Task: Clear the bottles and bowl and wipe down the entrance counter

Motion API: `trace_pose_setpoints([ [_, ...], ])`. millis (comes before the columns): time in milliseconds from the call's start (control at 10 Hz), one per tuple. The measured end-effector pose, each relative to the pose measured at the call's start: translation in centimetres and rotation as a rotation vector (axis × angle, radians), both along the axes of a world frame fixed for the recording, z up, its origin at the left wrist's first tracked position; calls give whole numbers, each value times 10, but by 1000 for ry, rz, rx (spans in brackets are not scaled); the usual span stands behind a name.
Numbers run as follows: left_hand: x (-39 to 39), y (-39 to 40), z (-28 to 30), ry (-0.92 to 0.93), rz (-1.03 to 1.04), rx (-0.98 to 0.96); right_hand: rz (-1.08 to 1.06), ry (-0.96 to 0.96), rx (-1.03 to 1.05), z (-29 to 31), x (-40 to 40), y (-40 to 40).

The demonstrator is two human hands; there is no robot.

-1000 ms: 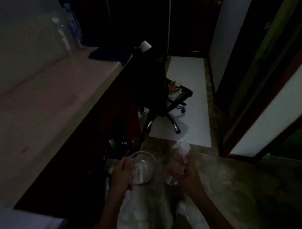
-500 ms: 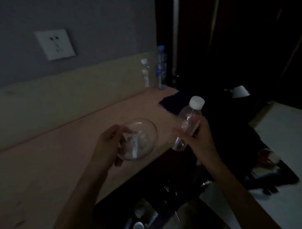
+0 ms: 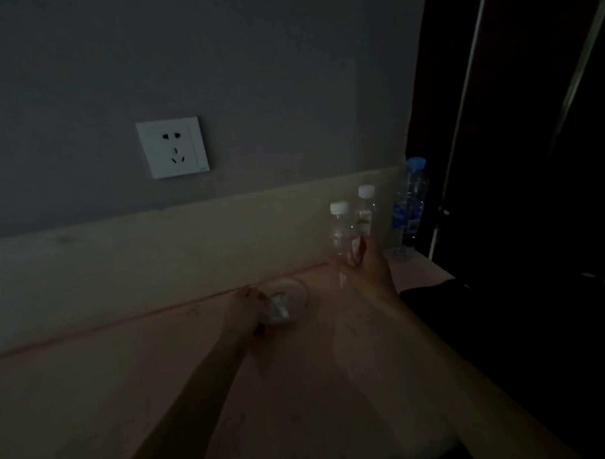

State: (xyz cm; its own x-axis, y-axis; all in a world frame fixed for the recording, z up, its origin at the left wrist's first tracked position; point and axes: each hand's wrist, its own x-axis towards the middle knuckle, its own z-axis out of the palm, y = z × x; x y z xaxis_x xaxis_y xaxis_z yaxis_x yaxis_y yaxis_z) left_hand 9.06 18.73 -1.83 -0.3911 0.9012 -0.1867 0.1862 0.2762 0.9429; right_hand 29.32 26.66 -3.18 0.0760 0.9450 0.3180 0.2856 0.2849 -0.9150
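Note:
The scene is very dim. My left hand (image 3: 244,310) grips the near rim of a clear glass bowl (image 3: 289,298) with something white inside it, low over the pale counter (image 3: 162,388) near the back wall. My right hand (image 3: 371,264) holds a clear white-capped bottle (image 3: 340,231) upright near the counter's far end. Just behind that one stands a second white-capped bottle (image 3: 365,210), and a taller blue-capped bottle (image 3: 410,205) stands beside it by the wall's end.
A white wall socket (image 3: 172,148) sits above the pale backsplash (image 3: 157,248). A dark cloth (image 3: 430,293) lies at the counter's right edge. Dark panels and a metal strip (image 3: 461,103) fill the right side.
Both hands have gone forward over the counter toward the back wall. The bowl has come down near the surface and the held bottle now stands upright beside the other two bottles.

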Motion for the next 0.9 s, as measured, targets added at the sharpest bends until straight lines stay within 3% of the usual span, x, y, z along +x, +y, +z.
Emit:
trace_pose_setpoints([
  [100, -9, 39, -15, 78, -145, 126, -2, 37, 0, 4, -14, 18],
  [200, -10, 54, -15, -110, 27, 143, 34, 3, 14, 2, -20, 39],
  [300, -8, 66, -32, 64, 201, 130, 32, 31, -4, -1, -24, 50],
  [400, -7, 74, -35, 28, 205, 76, 28, 42, 13, -6, -25, 53],
  [600, -11, 73, -43, 108, 147, 22, 24, 140, 6, -12, -31, 46],
  [700, -8, 59, -31, 62, 89, 17, 18, 94, -16, -15, -24, 43],
  [900, 5, 24, -18, -32, 176, 125, -114, 81, 67, -29, -7, 9],
])
